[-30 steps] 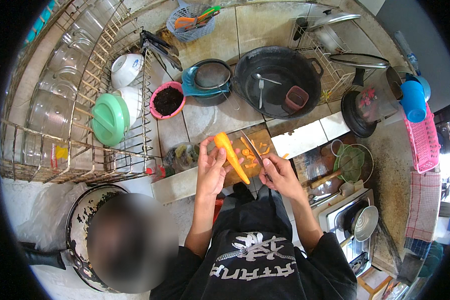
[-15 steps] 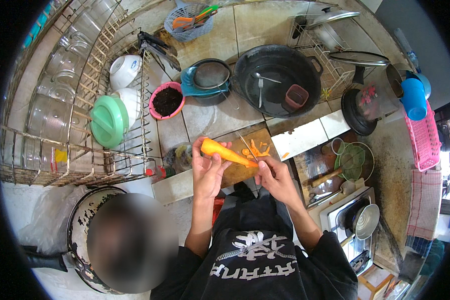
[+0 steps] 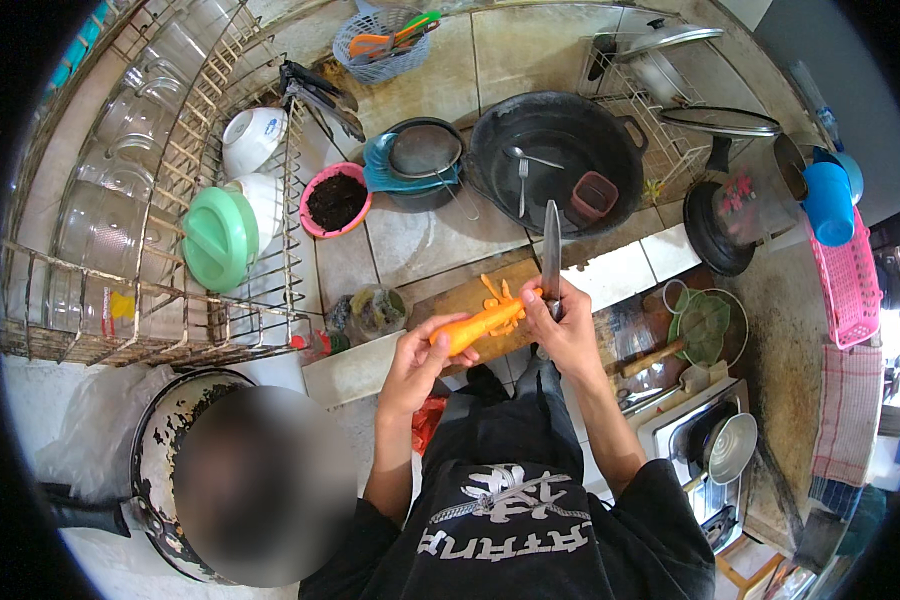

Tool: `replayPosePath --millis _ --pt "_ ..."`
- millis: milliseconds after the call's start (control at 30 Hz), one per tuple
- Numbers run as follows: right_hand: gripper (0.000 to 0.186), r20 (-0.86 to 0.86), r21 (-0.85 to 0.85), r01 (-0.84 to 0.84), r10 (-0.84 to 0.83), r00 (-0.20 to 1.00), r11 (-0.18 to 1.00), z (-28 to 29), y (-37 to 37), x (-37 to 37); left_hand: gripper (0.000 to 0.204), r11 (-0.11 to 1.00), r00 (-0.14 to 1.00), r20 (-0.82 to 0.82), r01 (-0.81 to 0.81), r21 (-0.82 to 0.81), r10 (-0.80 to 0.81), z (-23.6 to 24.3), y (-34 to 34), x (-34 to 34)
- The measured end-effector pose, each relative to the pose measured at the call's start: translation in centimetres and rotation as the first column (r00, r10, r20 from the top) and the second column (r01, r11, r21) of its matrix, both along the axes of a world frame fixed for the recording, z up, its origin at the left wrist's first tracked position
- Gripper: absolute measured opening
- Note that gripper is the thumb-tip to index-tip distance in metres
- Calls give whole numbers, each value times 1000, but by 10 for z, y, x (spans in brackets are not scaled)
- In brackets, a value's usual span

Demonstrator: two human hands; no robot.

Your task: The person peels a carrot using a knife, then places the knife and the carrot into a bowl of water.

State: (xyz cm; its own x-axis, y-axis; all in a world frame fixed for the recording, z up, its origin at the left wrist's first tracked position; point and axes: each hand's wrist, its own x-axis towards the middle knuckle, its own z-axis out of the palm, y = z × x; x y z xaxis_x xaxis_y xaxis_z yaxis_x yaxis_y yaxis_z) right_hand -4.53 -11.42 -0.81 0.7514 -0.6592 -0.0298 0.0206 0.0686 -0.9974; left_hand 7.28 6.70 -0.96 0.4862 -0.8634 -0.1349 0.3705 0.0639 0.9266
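A peeled orange carrot (image 3: pixel 478 326) slants up to the right, its thick end in the closed fingers of my left hand (image 3: pixel 413 368). My right hand (image 3: pixel 570 338) is closed round a kitchen knife (image 3: pixel 551 245), whose blade points away from me. The right thumb and fingertips also meet the carrot's thin end. Beneath the carrot lies a wooden cutting board (image 3: pixel 445 307), partly covered by it, with orange peelings (image 3: pixel 494 288) on top.
A large black basin (image 3: pixel 490 130) with a fork and spoon stands beyond the board. Left of it are a sieve (image 3: pixel 425 150) and a pink pot (image 3: pixel 305 215) of dark matter. A wire dish rack (image 3: pixel 160 215) is at left, a stove (image 3: pixel 665 440) at right.
The knife has swung from lying against the carrot to pointing away from me. The carrot's thick end has dropped nearer me, and its thin end has risen toward my right fingers.
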Motion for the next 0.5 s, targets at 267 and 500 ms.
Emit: replayPosePath --millis 267,500 --pt "27 -203 -452 -103 11 979 886 36 -6 1 42 997 970 -236 41 -67 -56 -8 -2 -9" --pt "43 -270 -598 -312 182 946 738 45 21 -20 42 985 927 -372 -106 -138 48 2 -7 -15"
